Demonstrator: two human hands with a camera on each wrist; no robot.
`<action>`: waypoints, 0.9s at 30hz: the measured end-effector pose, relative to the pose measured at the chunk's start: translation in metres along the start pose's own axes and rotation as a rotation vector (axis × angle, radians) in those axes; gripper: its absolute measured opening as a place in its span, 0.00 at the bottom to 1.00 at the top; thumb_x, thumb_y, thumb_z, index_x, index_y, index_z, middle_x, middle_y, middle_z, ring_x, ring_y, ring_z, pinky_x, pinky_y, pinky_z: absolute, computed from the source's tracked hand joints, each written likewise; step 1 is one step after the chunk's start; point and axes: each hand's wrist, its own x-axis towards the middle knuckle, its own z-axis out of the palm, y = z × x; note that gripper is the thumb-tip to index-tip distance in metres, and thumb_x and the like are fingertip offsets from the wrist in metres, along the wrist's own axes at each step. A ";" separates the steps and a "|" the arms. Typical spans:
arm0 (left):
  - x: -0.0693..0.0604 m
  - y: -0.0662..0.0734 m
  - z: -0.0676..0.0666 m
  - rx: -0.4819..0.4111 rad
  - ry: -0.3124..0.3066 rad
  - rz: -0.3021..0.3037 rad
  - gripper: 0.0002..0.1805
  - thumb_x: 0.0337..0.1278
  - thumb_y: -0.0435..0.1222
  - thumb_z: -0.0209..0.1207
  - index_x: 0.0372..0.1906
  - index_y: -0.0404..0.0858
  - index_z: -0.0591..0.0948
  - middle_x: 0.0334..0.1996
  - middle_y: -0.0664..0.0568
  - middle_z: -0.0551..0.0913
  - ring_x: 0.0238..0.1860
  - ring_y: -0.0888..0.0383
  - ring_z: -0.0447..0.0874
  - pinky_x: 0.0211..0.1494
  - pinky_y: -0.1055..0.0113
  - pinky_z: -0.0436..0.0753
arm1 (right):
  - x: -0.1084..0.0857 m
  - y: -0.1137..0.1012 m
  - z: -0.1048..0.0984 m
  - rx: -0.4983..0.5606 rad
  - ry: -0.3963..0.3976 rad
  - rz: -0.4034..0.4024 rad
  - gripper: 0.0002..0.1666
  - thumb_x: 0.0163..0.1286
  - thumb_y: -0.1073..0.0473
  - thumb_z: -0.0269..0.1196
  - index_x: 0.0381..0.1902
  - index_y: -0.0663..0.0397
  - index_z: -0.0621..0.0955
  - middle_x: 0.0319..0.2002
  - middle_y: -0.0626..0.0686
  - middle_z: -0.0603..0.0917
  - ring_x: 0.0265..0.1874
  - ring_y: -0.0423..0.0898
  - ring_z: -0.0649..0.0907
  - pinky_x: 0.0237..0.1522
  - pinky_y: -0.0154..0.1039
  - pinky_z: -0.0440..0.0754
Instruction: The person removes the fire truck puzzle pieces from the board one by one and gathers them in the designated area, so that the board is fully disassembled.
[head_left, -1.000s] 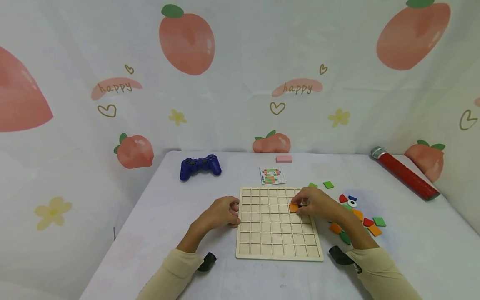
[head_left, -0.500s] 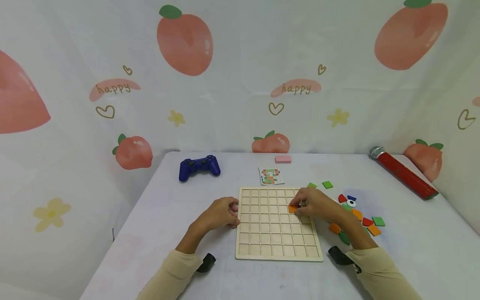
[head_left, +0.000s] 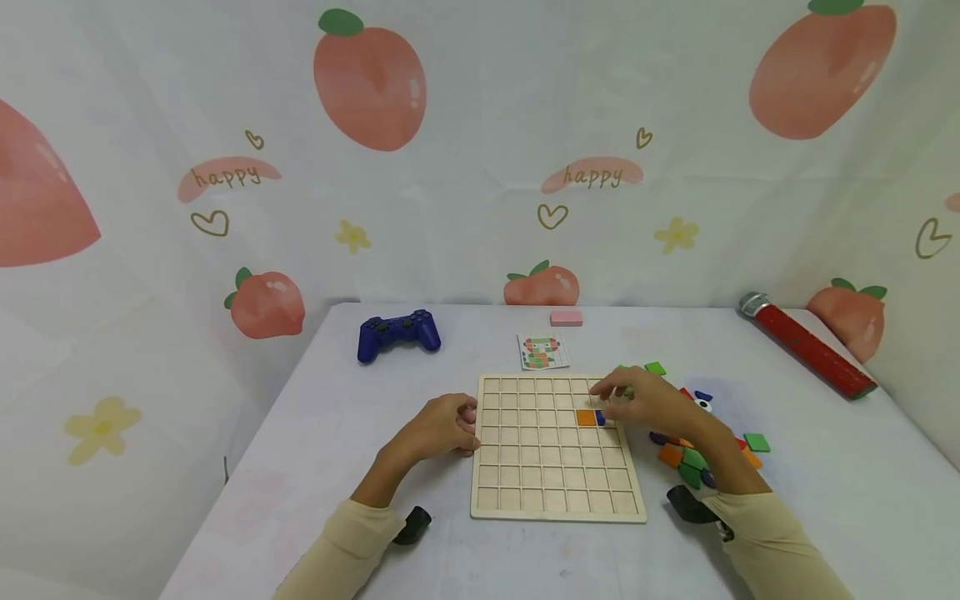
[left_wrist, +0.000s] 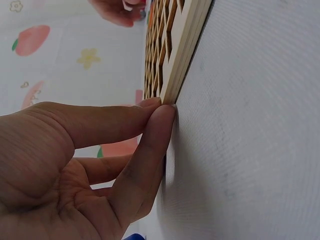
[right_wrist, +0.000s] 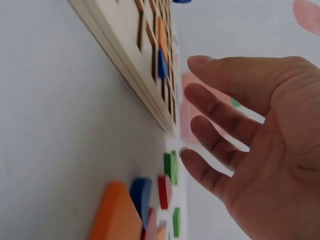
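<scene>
A finely textured white tabletop (head_left: 277,483) carries a square wooden board (head_left: 532,455) with raised grid ribs. At its nine o'clock, the left hand (head_left: 435,429) pinches the edge. The right hand (head_left: 651,406), digits apart, hangs at two o'clock, hiding part of the rim. At that hand's nine o'clock, a flat orange square (head_left: 585,418) fills one cell beside a partly covered blue piece (head_left: 600,418).

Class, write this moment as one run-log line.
left hand: pinches pale wooden grid board | right hand: empty, near right edge | orange square tile, small blue piece: adjacent on board
</scene>
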 end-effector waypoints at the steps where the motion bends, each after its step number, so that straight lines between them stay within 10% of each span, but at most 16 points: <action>1: 0.000 0.000 0.000 -0.001 0.000 -0.001 0.34 0.51 0.22 0.74 0.65 0.22 0.76 0.45 0.44 0.81 0.37 0.58 0.83 0.39 0.66 0.88 | -0.001 0.001 -0.002 -0.002 0.007 -0.001 0.19 0.68 0.61 0.71 0.56 0.59 0.88 0.46 0.51 0.86 0.46 0.49 0.80 0.44 0.42 0.80; 27: 0.000 -0.001 0.000 -0.006 -0.004 -0.007 0.35 0.51 0.21 0.74 0.66 0.22 0.76 0.45 0.45 0.81 0.37 0.58 0.83 0.39 0.65 0.89 | -0.025 0.040 -0.035 -0.003 0.062 0.225 0.28 0.67 0.59 0.70 0.64 0.58 0.83 0.53 0.57 0.85 0.51 0.54 0.79 0.44 0.41 0.83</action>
